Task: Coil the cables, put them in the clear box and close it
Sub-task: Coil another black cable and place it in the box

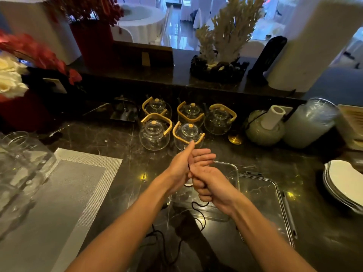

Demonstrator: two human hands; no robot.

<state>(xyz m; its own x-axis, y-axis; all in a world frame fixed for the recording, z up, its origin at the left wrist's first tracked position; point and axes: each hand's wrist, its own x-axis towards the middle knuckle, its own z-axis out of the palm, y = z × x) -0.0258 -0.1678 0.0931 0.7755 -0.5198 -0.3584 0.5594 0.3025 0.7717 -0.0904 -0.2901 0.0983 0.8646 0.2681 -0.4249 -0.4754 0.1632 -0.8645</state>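
My left hand is held flat with fingers and thumb stretched out, above the clear box on the dark marble counter. My right hand is closed in a fist on a thin black cable right against the left palm. The cable hangs from the fist, loops over the box's near edge and trails down across the counter toward me. Whether cable is wound around the left hand is hidden by the right one. The clear lid lies flat just to the right of the box.
Several glass teapots with bamboo handles stand behind the hands. A silver placemat lies at left, glassware at far left. White plates are stacked at right. Pale jars stand at back right.
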